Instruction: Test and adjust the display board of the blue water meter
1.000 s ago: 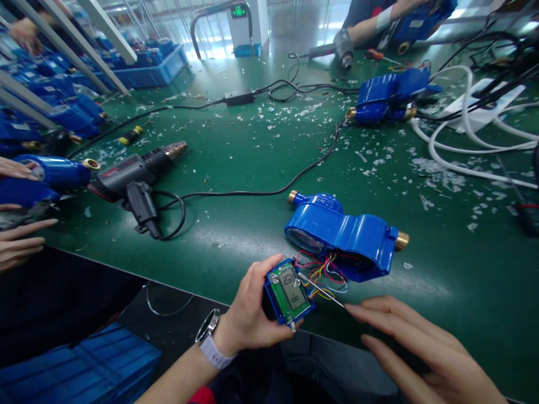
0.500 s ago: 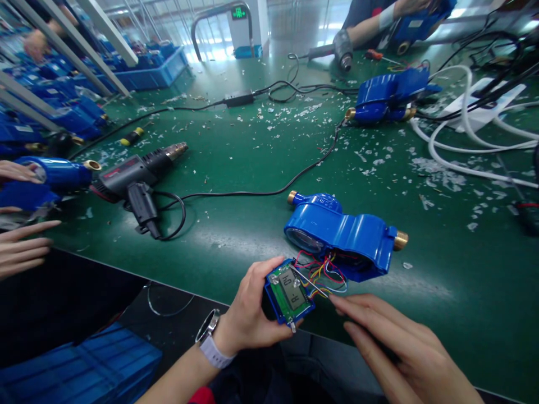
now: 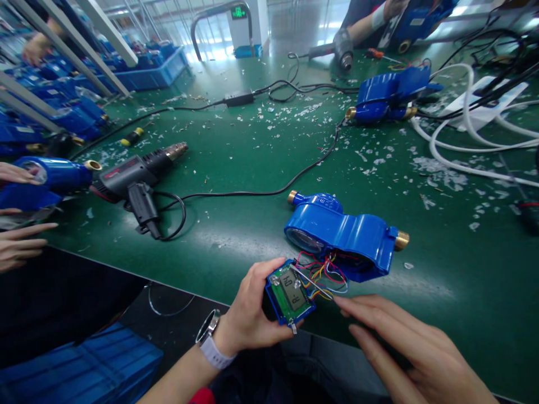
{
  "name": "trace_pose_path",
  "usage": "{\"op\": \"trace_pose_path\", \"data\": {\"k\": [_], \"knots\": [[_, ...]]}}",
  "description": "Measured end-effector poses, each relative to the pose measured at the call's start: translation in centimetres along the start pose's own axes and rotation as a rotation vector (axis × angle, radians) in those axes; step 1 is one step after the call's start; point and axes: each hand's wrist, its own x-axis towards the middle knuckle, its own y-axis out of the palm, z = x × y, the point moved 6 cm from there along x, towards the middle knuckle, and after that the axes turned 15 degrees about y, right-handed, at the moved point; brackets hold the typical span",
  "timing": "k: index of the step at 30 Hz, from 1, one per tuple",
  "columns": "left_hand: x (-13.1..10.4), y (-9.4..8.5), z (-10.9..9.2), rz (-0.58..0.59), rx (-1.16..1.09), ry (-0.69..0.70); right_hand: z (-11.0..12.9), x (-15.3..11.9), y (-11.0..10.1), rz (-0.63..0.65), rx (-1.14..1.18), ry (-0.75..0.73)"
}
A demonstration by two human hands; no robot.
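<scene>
My left hand (image 3: 249, 311), with a watch on the wrist, grips a green circuit board (image 3: 286, 297) in a blue frame; its display shows characters. Thin coloured wires (image 3: 326, 275) run from the board to the open underside of a blue meter (image 3: 349, 230) with brass ends, lying on the green table just beyond. My right hand (image 3: 404, 336) pinches a thin metal rod (image 3: 314, 282) between its fingertips. The rod's far tip lies at the board's upper edge, by the wires.
A heat gun (image 3: 137, 179) with a black cable lies on the left, near a yellow screwdriver (image 3: 132, 136). Another person's hands (image 3: 21, 244) are at the left edge. Behind are a second blue meter (image 3: 379, 95), white cables (image 3: 467, 112) and plastic scraps.
My right hand has shifted slightly right and down, its lower fingers moving with it. The board in my left hand has hardly moved.
</scene>
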Motion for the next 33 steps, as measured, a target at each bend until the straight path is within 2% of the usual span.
{"op": "trace_pose_path", "data": {"k": [5, 12, 16, 20, 24, 33], "knots": [[0.0, 0.2, 0.1, 0.024, -0.009, 0.006, 0.2, 0.3, -0.8, 0.025, -0.122, -0.060], [0.3, 0.3, -0.4, 0.049, -0.010, 0.094, 0.2, 0.4, -2.2, -0.036, -0.330, -0.161], [0.6, 0.5, -0.6, 0.124, -0.042, 0.115, -0.4, -0.2, -2.6, 0.008, -0.469, -0.159], [0.8, 0.7, -0.4, 0.196, -0.136, 0.062, -0.2, -0.2, -2.9, 0.034, -0.594, -0.182], [0.9, 0.8, -0.2, 0.224, -0.151, 0.028, 0.0, 0.0, -3.1, 0.026, -0.624, -0.223], [1.4, 1.4, -0.2, 0.321, -0.021, 0.008, 0.6, 0.9, -3.2, 0.018, -0.618, -0.250]]}}
